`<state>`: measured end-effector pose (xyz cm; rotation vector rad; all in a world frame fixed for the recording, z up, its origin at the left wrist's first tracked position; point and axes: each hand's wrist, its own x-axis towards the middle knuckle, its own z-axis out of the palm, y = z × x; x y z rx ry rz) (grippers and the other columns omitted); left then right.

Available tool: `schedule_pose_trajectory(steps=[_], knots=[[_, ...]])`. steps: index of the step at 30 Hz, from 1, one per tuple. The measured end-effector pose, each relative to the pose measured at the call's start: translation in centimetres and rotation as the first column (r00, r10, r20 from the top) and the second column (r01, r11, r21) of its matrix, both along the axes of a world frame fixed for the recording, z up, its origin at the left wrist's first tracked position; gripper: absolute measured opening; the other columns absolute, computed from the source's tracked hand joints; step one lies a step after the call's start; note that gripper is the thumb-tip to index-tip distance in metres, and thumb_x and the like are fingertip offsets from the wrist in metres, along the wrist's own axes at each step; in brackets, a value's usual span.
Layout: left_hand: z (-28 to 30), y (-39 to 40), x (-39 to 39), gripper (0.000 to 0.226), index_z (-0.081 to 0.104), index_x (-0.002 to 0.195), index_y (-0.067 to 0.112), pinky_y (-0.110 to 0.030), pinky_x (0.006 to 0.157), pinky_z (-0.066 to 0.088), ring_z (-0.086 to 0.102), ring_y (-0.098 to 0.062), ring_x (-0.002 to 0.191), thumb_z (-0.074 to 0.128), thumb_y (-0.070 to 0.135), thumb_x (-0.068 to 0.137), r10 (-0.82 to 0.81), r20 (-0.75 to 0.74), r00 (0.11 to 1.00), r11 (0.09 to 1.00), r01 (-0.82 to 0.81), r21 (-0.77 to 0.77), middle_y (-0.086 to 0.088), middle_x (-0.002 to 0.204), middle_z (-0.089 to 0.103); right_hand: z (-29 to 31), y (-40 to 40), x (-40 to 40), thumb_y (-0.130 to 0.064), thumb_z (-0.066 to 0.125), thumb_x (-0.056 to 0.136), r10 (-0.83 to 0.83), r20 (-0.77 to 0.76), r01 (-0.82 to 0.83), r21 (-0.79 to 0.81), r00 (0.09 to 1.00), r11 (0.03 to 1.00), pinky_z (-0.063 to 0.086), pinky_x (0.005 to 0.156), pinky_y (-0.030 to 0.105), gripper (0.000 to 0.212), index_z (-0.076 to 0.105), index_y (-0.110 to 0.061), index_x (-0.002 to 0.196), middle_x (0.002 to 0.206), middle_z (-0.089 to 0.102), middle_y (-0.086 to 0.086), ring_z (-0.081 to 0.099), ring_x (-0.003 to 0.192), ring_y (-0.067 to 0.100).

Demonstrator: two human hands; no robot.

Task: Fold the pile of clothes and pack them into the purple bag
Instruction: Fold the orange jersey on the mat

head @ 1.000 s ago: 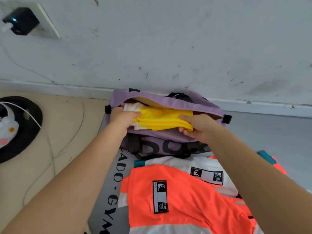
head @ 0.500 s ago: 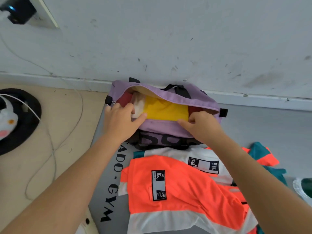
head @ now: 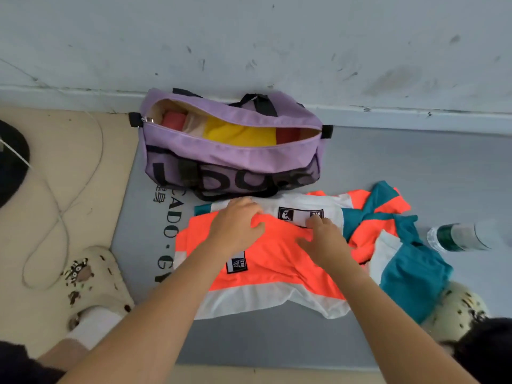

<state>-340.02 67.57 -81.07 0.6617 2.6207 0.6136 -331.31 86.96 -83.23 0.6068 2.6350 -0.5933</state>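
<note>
Left hand lies on the top edge of the orange garment, fingers bent and bunching the cloth; it seems to pinch a fold, grip light. Right hand rests just beside it on the same edge, fingers loosely spread and pressing flat, nothing held.

Step in hand, by my reading: taking up the next piece from the pile for folding. Next move calls for both hands to take hold along the upper hem, lift it free of the layers beneath, then lay it flat to fold.

Orange garment: thin, slick sports fabric, white band along the lower hem, small black-and-white patch near the left wrist. Under it a white garment with a black patch, and to the right a crumpled teal-and-orange piece, limp and creased. All lie on a smooth grey mat with dark lettering.

Purple bag sits just beyond the pile against the wall, unzipped, soft woven cloth with black straps and large black letters. Inside show folded yellow, red and pale pieces, tightly packed side by side. The bag looks fairly full; remaining pieces may need compact folds.

Clear plastic bottle lies on its side at right. Cream clogs show at either side.
</note>
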Motion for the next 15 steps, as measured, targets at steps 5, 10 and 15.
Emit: schedule_pose_trajectory(steps=[5,10,15], knots=[[-1.3,2.5,3.3,0.046,0.065,0.119,0.028,-0.035,0.099,0.036,0.047,-0.020,0.120,0.070,0.050,0.079,-0.145,-0.059,0.988,0.989,0.146,0.020,0.003,0.123,0.058,-0.7,0.7,4.8,-0.033,0.062,0.087,0.146,0.162,-0.135,-0.078,0.976,0.988,0.036,0.074,0.032,0.020,0.066,-0.013,0.090,0.096,0.067,0.008,0.059,0.095,0.027],[0.7,4.9,6.9,0.058,0.065,0.101,0.028,-0.027,0.082,0.036,0.056,-0.014,0.097,0.071,0.073,0.064,-0.246,0.244,0.938,0.969,0.237,0.066,0.013,0.095,0.065,3.5,1.6,6.2,-0.015,0.059,0.094,-0.045,-0.181,-0.062,-0.546,0.983,0.836,0.034,0.059,0.014,0.019,0.054,-0.023,0.078,0.064,0.050,-0.010,0.045,0.061,0.001],[4.9,2.3,7.4,0.052,0.049,0.057,0.012,-0.024,0.051,0.028,0.033,-0.005,0.053,0.075,0.051,0.078,0.034,0.394,0.918,0.948,-0.155,0.278,0.014,0.053,0.035,7.1,4.2,6.9,-0.048,0.058,0.092,0.030,0.053,0.003,-0.525,0.998,0.851,0.030,0.057,0.024,0.044,0.047,-0.019,0.061,0.055,0.042,-0.016,0.040,0.052,0.001]])
